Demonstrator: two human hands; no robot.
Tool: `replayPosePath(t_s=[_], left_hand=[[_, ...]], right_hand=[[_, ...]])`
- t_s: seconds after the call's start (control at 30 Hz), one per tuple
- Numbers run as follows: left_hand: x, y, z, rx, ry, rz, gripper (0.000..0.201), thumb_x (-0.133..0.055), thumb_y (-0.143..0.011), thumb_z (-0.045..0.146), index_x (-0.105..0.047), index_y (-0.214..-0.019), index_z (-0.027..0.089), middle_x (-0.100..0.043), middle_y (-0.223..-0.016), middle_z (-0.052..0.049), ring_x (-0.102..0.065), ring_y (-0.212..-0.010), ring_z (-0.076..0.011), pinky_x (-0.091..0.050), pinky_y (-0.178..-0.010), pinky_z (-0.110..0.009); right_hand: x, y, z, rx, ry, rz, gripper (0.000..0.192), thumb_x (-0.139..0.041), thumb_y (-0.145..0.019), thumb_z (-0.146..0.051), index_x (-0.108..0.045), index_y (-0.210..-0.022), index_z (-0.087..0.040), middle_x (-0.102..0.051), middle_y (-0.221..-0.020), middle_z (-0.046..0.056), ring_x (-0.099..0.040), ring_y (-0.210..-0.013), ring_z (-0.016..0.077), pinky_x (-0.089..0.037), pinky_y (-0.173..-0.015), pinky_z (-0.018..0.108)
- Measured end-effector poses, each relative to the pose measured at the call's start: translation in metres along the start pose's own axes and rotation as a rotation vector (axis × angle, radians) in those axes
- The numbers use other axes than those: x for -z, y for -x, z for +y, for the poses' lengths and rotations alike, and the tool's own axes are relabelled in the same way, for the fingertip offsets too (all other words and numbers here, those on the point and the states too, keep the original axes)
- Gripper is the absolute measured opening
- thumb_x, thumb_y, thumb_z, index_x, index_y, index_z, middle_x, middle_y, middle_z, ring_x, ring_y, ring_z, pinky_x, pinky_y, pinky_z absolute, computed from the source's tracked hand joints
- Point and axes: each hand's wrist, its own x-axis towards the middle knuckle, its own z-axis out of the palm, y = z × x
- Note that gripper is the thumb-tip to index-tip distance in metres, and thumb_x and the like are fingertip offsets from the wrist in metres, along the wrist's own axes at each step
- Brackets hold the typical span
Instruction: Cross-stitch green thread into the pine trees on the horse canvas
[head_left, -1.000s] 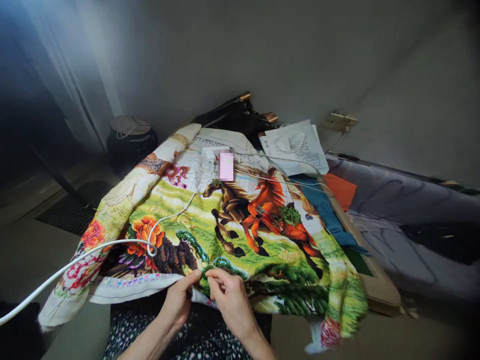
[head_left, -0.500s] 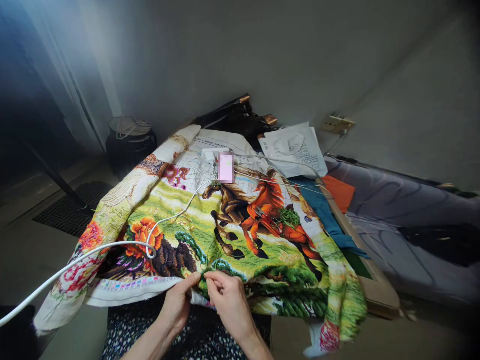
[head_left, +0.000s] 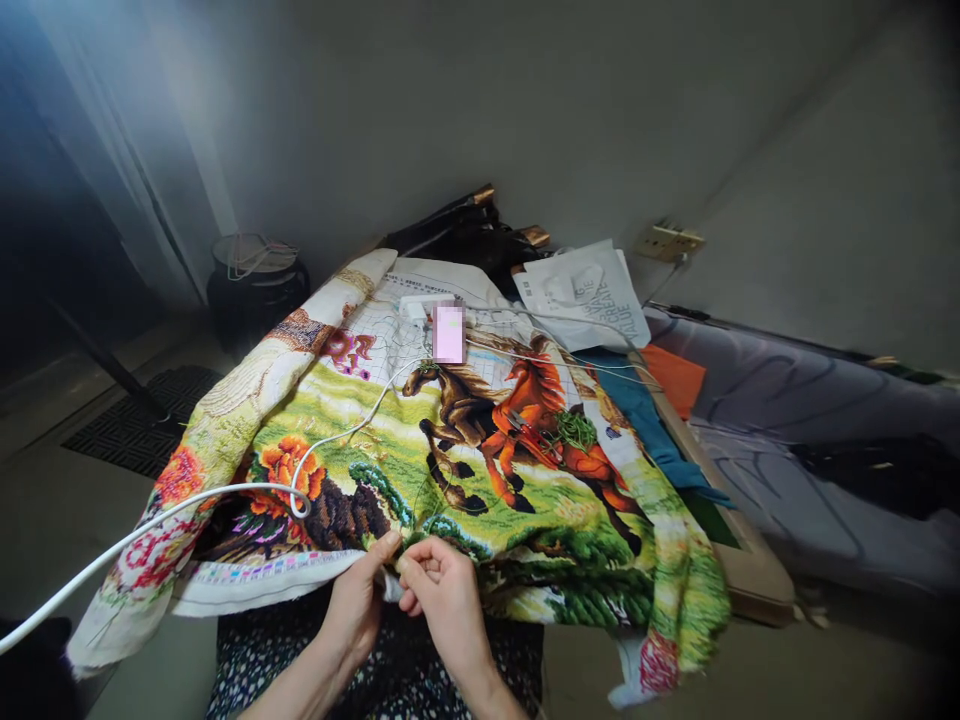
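Observation:
A large cross-stitch cloth (head_left: 420, 460) with horses, flowers and green grass lies spread over a table in front of me. My left hand (head_left: 358, 605) pinches the cloth's near edge from below, thumb on top. My right hand (head_left: 442, 595) is closed beside it, fingertips pressed together at the same spot on the green stitching; a thin thread rises from there, and whether a needle is in the fingers is too small to tell. A bundle of green thread (head_left: 576, 430) rests on the red horse.
A white cable (head_left: 225, 492) runs from the lower left across the cloth to a phone (head_left: 448, 333) and white charger at the far end. Printed papers (head_left: 585, 295), teal and orange fabric (head_left: 667, 400) and a wall socket (head_left: 669, 240) lie at the right. A dark pot (head_left: 255, 285) stands at the back left.
My right hand has drawn slightly left and nearer, closing up against the left thumb at the cloth's edge. The view has shifted a little; the cloth and cable lie as before.

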Motion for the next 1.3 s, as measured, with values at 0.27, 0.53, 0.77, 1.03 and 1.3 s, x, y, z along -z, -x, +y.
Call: replayPosePath(t_s=[0.27, 0.53, 0.77, 1.03, 1.3], left_hand=[[-0.006, 0.001, 0.003, -0.014, -0.017, 0.069, 0.035, -0.088, -0.044, 0.032, -0.073, -0.066, 0.010, -0.069, -0.063, -0.003, -0.058, -0.061, -0.0140, -0.045, -0.062, -0.027], [-0.010, 0.001, 0.004, -0.033, -0.006, 0.105, 0.034, -0.088, -0.040, 0.032, -0.072, -0.061, 0.011, -0.067, -0.058, -0.001, -0.056, -0.058, -0.0136, -0.044, -0.059, -0.027], [-0.010, 0.004, 0.004, -0.027, -0.007, 0.088, 0.031, -0.087, -0.044, 0.031, -0.072, -0.061, 0.011, -0.067, -0.060, -0.002, -0.056, -0.058, -0.0132, -0.043, -0.058, -0.027], [-0.005, 0.001, 0.001, -0.011, -0.011, 0.050, 0.026, -0.085, -0.048, 0.030, -0.072, -0.060, 0.012, -0.065, -0.057, -0.001, -0.054, -0.054, -0.0124, -0.041, -0.056, -0.027], [-0.006, 0.001, 0.001, -0.016, -0.014, 0.056, 0.026, -0.085, -0.049, 0.031, -0.070, -0.058, 0.012, -0.063, -0.053, 0.001, -0.051, -0.051, -0.0109, -0.040, -0.054, -0.027]], right_hand=[[-0.005, 0.003, 0.005, 0.075, -0.050, 0.092, 0.015, -0.061, -0.073, -0.028, -0.060, -0.066, -0.015, -0.054, -0.053, -0.002, -0.052, -0.044, 0.0119, -0.040, -0.045, 0.021], [-0.009, 0.004, 0.012, 0.142, 0.053, 0.145, 0.015, -0.057, -0.076, -0.027, -0.062, -0.067, -0.016, -0.055, -0.053, -0.002, -0.052, -0.048, 0.0132, -0.041, -0.047, 0.022], [-0.001, 0.004, 0.005, 0.063, -0.103, 0.059, 0.018, -0.065, -0.073, -0.030, -0.065, -0.069, -0.013, -0.055, -0.053, -0.002, -0.051, -0.043, 0.0104, -0.039, -0.044, 0.020], [0.002, 0.003, -0.001, -0.019, -0.222, 0.004, 0.019, -0.069, -0.069, -0.030, -0.068, -0.068, -0.011, -0.057, -0.050, -0.001, -0.049, -0.039, 0.0083, -0.036, -0.042, 0.018], [-0.002, 0.001, 0.000, -0.035, -0.238, 0.018, 0.021, -0.068, -0.070, -0.033, -0.063, -0.069, -0.012, -0.056, -0.050, -0.002, -0.048, -0.038, 0.0081, -0.037, -0.041, 0.018]])
